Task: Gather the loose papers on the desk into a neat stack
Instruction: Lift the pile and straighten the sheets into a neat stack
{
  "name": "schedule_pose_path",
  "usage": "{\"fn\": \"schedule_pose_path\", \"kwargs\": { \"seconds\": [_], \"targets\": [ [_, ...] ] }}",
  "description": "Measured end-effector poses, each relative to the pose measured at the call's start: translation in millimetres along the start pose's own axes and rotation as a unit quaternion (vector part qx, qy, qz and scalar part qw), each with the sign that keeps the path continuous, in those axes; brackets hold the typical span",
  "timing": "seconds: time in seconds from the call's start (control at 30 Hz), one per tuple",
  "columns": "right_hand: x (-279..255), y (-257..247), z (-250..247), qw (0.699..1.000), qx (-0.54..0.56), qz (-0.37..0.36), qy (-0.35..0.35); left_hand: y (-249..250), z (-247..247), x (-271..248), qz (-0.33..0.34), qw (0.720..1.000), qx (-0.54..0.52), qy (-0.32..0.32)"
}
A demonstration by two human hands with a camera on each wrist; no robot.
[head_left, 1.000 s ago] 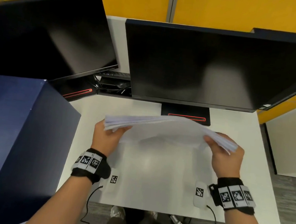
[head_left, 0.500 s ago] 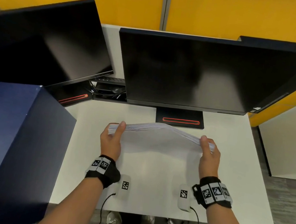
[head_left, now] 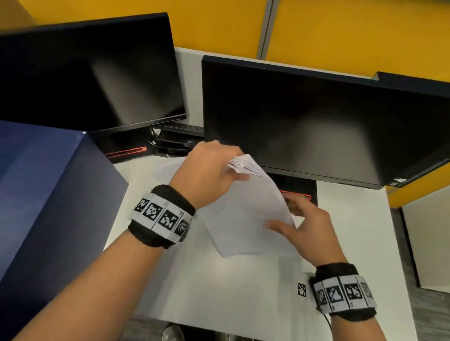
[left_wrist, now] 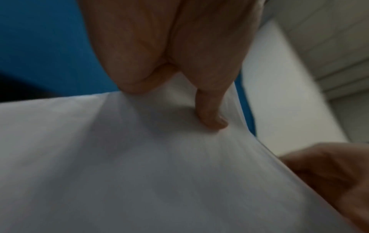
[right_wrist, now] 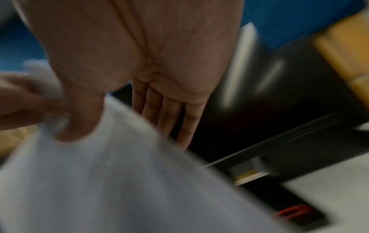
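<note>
A stack of white papers [head_left: 243,215] stands tilted on end over the white desk [head_left: 229,299], in front of the right monitor. My left hand [head_left: 232,168] grips its raised top corner, where the sheet edges fan slightly. In the left wrist view a finger [left_wrist: 211,116] presses into the sheet [left_wrist: 139,173]. My right hand [head_left: 291,222] is at the stack's right edge, its thumb on the front face and straight fingers [right_wrist: 169,119] behind the paper [right_wrist: 119,181], pinching it. The stack's bottom corner hangs just above the desk.
Two dark monitors stand at the back, one angled at the left [head_left: 74,70] and one straight ahead [head_left: 324,120] with its base [head_left: 299,185] behind the papers. A tall blue partition [head_left: 12,214] borders the desk on the left. Cables hang below the front edge.
The stack was held flat, one hand at each end. Now it is turned up on end; my left hand has risen to the top corner and my right hand has shifted along the side.
</note>
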State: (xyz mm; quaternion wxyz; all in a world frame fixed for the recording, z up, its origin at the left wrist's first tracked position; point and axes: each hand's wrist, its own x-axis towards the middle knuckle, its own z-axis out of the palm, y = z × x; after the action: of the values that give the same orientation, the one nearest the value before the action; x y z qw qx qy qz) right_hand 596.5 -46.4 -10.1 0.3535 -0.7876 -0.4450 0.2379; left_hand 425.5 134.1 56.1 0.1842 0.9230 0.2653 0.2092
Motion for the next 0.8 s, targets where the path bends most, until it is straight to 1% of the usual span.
{"fn": "schedule_pose_path", "kwargs": {
  "seconds": [0.03, 0.07, 0.1, 0.13, 0.17, 0.23, 0.27, 0.3, 0.33, 0.37, 0.4, 0.43, 0.5, 0.57, 0.63, 0.67, 0.73, 0.8],
  "targets": [
    [5.6, -9.8, 9.2, 1.0, 0.014, -0.019, -0.004, 14.2, -1.5, 4.7, 0.045, 0.998, 0.026, -0.018],
    [9.9, -18.2, 16.8, 0.999, 0.035, -0.025, 0.01, 25.1, -3.1, 6.7, 0.076, 0.996, 0.048, -0.027],
    [13.0, -22.4, 22.8, 0.997, 0.063, -0.018, 0.033, 28.4, -4.4, 6.2, 0.088, 0.994, 0.063, -0.025],
    [14.1, -22.3, 26.1, 0.994, 0.098, -0.005, 0.056, 23.4, -7.3, 3.9, 0.079, 0.994, 0.071, -0.018],
    [13.5, -18.9, 27.4, 0.988, 0.135, 0.008, 0.075, 11.1, -12.2, 0.1, 0.052, 0.996, 0.067, -0.01],
    [8.5, -7.7, 25.8, 0.973, 0.2, 0.039, 0.106, -20.8, -23.0, -14.9, -0.027, 0.999, 0.034, 0.016],
    [5.0, -1.5, 24.7, 0.965, 0.226, 0.053, 0.121, -35.8, -23.0, -26.1, -0.072, 0.997, -0.009, 0.037],
    [2.5, 5.0, 25.3, 0.958, 0.247, 0.063, 0.135, -45.0, -19.9, -36.4, -0.116, 0.988, -0.079, 0.062],
    [0.2, 9.8, 27.0, 0.95, 0.265, 0.072, 0.147, -49.4, -11.0, -45.7, -0.156, 0.969, -0.175, 0.08],
    [-1.6, 13.5, 29.8, 0.944, 0.28, 0.08, 0.155, -50.2, 2.7, -52.6, -0.19, 0.937, -0.28, 0.084],
    [-3.2, 16.1, 33.5, 0.94, 0.289, 0.086, 0.158, -49.7, 18.7, -58.2, -0.217, 0.904, -0.36, 0.074],
    [-4.1, 18.8, 38.3, 0.939, 0.292, 0.089, 0.157, -46.9, 33.8, -63.7, -0.241, 0.882, -0.401, 0.06],
    [-5.9, 22.8, 45.8, 0.941, 0.291, 0.093, 0.144, -42.1, 61.2, -71.0, -0.272, 0.861, -0.429, 0.031],
    [-8.5, 30.7, 50.4, 0.942, 0.296, 0.104, 0.121, -41.5, 81.5, -76.8, -0.297, 0.846, -0.442, 0.038],
    [-10.1, 39.3, 52.6, 0.941, 0.3, 0.119, 0.099, -46.0, 95.8, -81.9, -0.31, 0.844, -0.436, 0.04],
    [-10.7, 43.3, 54.5, 0.941, 0.3, 0.128, 0.086, -50.9, 103.8, -84.9, -0.315, 0.845, -0.431, 0.028],
    [-11.6, 50.3, 61.2, 0.942, 0.295, 0.145, 0.065, -58.8, 117.6, -92.0, -0.33, 0.851, -0.408, -0.012],
    [-11.0, 52.7, 67.2, 0.938, 0.292, 0.171, 0.072, -69.1, 132.7, -102.1, -0.351, 0.86, -0.366, -0.052]
  ]
}}
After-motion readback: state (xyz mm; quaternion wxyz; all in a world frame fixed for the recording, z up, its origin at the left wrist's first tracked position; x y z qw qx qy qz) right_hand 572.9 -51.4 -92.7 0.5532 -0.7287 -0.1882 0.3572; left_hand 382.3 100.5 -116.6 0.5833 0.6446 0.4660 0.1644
